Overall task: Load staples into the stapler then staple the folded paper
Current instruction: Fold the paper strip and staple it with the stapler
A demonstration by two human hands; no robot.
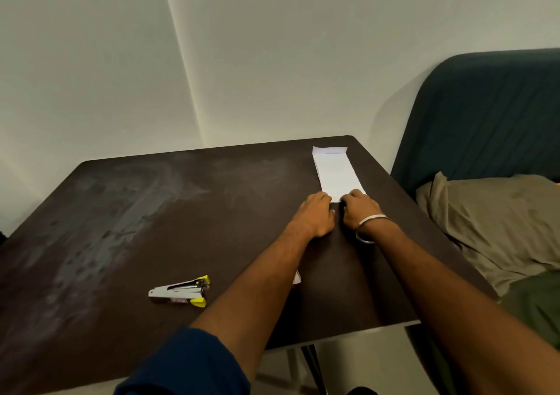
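Apparently both hands, left hand (pixel 315 214) and right hand (pixel 360 209), press the near end of the paper (pixel 338 172); thin, floppy, best pinched at an edge. Stapler (pixel 180 292) lies untouched on the desk (pixel 121 212).

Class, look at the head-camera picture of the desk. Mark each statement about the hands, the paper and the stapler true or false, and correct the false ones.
1. Both hands rest on the near end of the folded paper. True: the left hand and right hand are side by side on it.
2. The stapler is held in the left hand. False: it lies alone on the table, untouched.
3. The stapler has yellow parts. True.
4. The paper lies at the table's left edge. False: it lies near the far right corner.
5. The right wrist wears a bangle. True.
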